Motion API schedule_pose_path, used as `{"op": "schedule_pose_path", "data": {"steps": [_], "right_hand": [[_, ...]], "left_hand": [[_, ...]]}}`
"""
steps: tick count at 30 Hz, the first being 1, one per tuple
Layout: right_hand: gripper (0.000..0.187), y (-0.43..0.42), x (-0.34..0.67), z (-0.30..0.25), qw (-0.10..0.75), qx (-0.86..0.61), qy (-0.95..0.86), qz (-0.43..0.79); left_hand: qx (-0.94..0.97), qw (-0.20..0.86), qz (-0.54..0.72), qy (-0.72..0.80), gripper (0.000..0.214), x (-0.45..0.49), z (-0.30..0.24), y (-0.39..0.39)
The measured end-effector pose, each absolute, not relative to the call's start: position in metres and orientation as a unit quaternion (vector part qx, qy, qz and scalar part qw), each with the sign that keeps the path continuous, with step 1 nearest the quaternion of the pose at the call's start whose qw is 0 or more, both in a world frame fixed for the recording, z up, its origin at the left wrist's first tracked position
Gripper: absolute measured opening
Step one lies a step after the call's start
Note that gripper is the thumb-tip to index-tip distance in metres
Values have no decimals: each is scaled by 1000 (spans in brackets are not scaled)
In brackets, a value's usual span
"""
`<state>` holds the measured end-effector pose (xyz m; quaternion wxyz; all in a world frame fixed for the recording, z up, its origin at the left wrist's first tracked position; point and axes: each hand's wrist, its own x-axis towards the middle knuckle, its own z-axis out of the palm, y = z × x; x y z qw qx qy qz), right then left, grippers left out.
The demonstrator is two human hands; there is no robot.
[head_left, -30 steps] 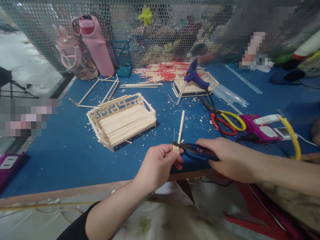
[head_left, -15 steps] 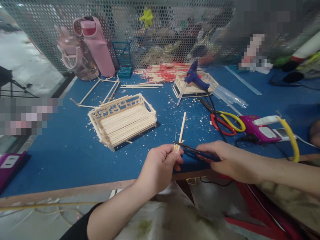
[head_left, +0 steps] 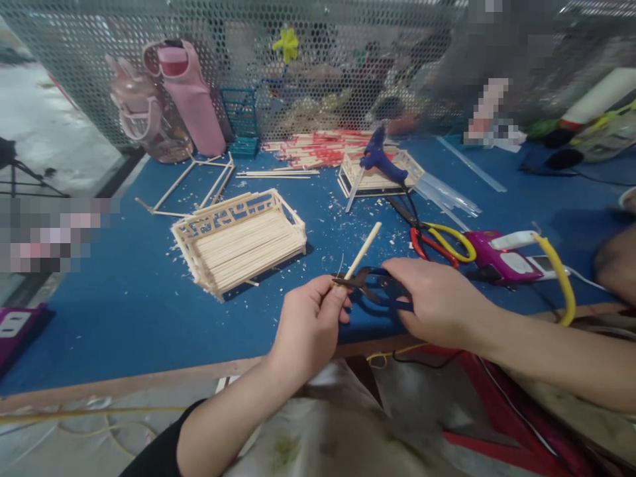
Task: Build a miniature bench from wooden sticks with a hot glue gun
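Observation:
Between thumb and fingers, my left hand (head_left: 311,324) pinches a short pale wooden stick (head_left: 365,248) that points up and to the right. My right hand (head_left: 437,298) is closed around blue-handled cutting pliers (head_left: 380,288). The plier jaws lie across the stick close to my left fingertips. A thin strand stands up beside the stick. To the left rests a bed-like model (head_left: 248,242) built of wooden sticks, with a lattice back and side rails. Behind the pliers, a blue glue gun (head_left: 380,159) leans on a smaller stick-built piece (head_left: 348,175).
Red-tipped sticks (head_left: 322,149) are heaped at the back, near clear glue sticks (head_left: 447,192). Red-and-yellow-handled scissors (head_left: 452,242) lie by a purple power strip (head_left: 501,258). Pink bottles (head_left: 193,99) stand beside a stick frame (head_left: 171,189). Someone's arm (head_left: 616,258) shows at right.
The stick has tilted further right. My right hand has turned, so the pliers show more of their jaws and handles. The whole view has shifted slightly.

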<state>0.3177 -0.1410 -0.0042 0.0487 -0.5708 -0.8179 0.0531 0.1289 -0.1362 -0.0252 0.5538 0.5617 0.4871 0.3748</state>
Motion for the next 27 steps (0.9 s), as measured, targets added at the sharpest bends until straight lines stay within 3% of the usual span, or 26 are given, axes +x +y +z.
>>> {"op": "schedule_pose_path", "data": {"steps": [9,14,22,27], "right_hand": [[21,-149,314,0,59,-561,-807,175],[20,-150,313,1,71,-556,-795,230],[10,-149,312,10,35,-529,-720,448],[9,-145,317,14,68,-530,-715,451]], "left_hand": [[520,688,340,375,33,121,-31,-132],[577,646,321,382,29,115,-25,-130],[614,624,302,378,33,117,-30,-130],[417,735,343,410,22,119,-29,-128]]}}
